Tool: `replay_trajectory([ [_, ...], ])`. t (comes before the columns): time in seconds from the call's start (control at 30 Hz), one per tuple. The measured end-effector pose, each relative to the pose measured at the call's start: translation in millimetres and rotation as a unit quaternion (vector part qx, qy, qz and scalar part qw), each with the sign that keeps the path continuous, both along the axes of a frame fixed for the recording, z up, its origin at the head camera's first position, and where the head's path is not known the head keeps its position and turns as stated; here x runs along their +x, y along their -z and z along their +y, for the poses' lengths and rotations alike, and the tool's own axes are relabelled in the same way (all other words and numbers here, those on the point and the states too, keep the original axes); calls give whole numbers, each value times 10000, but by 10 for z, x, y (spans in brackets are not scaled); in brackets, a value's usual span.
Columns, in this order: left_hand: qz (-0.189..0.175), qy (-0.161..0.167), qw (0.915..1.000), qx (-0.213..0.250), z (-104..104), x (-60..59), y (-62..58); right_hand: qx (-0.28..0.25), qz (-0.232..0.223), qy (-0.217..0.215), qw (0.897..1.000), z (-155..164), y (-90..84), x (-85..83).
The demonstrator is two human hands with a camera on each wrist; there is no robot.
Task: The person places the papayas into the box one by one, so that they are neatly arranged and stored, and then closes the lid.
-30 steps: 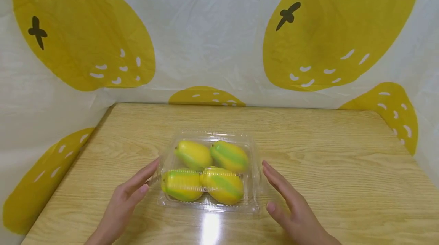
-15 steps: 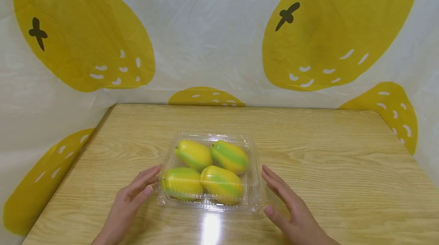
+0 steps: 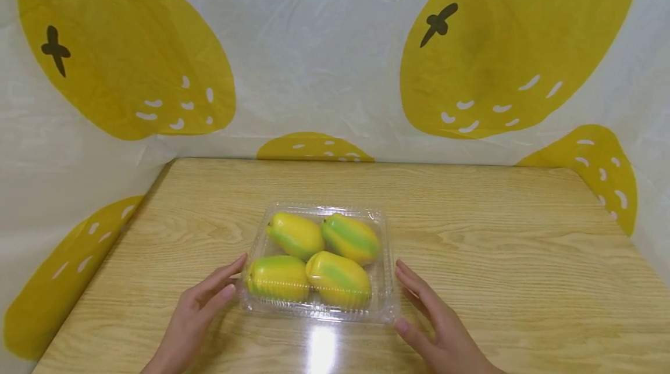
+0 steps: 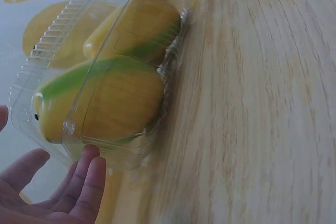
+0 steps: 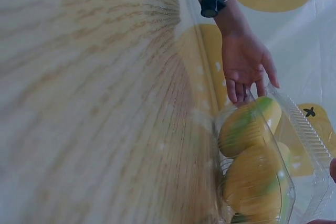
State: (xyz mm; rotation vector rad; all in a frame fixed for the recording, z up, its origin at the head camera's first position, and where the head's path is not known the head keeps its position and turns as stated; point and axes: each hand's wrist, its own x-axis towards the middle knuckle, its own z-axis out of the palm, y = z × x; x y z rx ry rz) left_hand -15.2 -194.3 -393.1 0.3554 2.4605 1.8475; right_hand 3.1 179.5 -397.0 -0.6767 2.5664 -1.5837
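A clear plastic clamshell container (image 3: 389,246) stands on the wooden table with its lid over several yellow-and-green mangoes (image 3: 337,278). At its left side is my left hand (image 3: 196,310), fingers extended and fingertips right at the wall. In the left wrist view, the fingers (image 4: 89,182) reach up to the container's lower corner. My right hand (image 3: 439,327) is at the opposite side, fingers straight along the wall and thumb by the front right corner. Only the tips of that hand show at the edge of the right wrist view. Neither hand is curled round the container.
The wooden table (image 3: 497,217) extends behind and to both sides of the container. A white cloth (image 3: 319,60) printed with large yellow fruit hangs along the back and sides. A light glare lies on the tabletop in front.
The lid's ribbed front edge has come down toward the near side. The right hand has moved slightly left, closer to the container; the left hand has shifted slightly.
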Motion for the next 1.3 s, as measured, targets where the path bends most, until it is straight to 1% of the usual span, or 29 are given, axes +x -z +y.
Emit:
replay_trajectory([
  [0.07,-64,8,9999,144,-3,-4,7,-40,-49,-8,10000,-9,-3,4],
  [0.2,-138,91,9989,429,-6,-8,19,-57,-223,136,9996,-31,-8,11],
  [0.3,-132,49,9989,444,-5,-11,27,-176,-477,183,9985,-50,-12,13],
  [0.43,-73,59,9991,416,-6,-13,47,-348,-849,108,9957,-60,-4,7],
  [0.53,-72,146,9986,511,-9,-15,59,-416,-926,40,9948,-58,8,2],
  [0.6,-107,193,9979,604,-11,-16,64,-454,-813,-68,9956,-56,15,-3],
  [0.67,-141,214,9976,639,-15,-17,68,-491,-808,-107,9955,-51,19,-6],
  [0.77,-213,148,9981,564,-16,-17,76,-503,-789,-198,9954,-50,17,-12],
  [0.87,-250,35,9988,414,-9,-17,80,-549,-908,-209,9941,-46,15,-11],
  [0.93,-253,37,9988,412,-2,-18,82,-548,-894,-204,9943,-46,22,-14],
  [1.0,-243,77,9986,457,4,-21,84,-544,-874,-175,9945,-45,32,-18],
  [1.1,-306,204,9967,727,17,-26,89,-521,-802,-95,9954,-46,50,-27],
  [1.13,-333,250,9956,835,21,-27,91,-521,-759,-66,9957,-46,56,-30],
  [1.23,-417,353,9920,1142,31,-32,99,-615,-362,-50,9974,-47,80,-52],
  [1.3,-428,395,9905,1247,35,-36,106,-681,-62,-81,9976,-49,99,-71],
])
